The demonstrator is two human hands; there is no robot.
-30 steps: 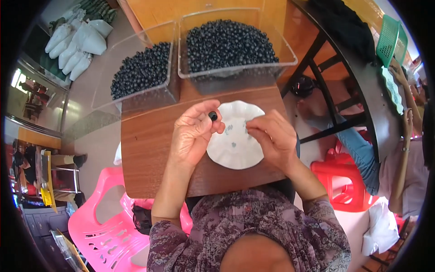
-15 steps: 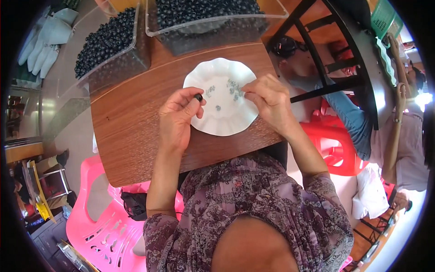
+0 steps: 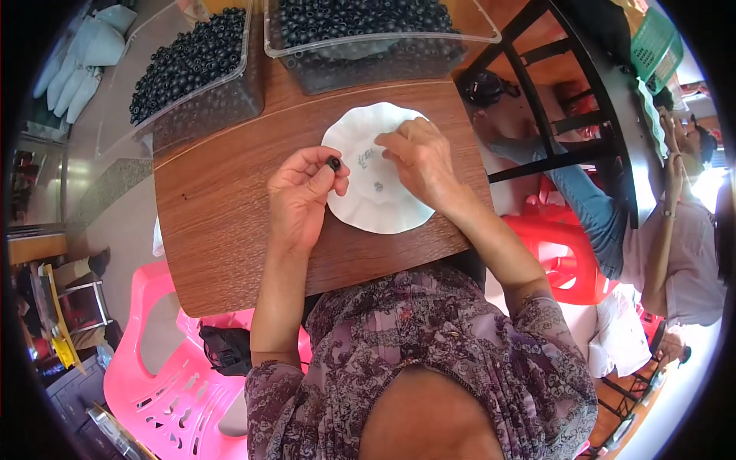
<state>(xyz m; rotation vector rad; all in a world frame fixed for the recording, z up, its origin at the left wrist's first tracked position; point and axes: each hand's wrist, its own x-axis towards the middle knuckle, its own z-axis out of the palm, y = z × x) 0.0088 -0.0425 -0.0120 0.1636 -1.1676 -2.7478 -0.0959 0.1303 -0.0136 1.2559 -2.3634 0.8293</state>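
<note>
With a black bead (image 3: 333, 163) pinched in the left hand (image 3: 300, 198), the right hand (image 3: 418, 159), fingers curled, apparently picks tiny bits off the white plate (image 3: 381, 207) mid-bench, probably for fitting to it.

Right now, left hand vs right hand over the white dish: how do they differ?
1. The left hand pinches a small black bead between thumb and fingers; the right hand shows no bead.
2. The left hand sits at the rim of the white dish, mostly over the wooden table; the right hand lies over the dish, fingertips near the tiny parts.
Both are bare.
</note>
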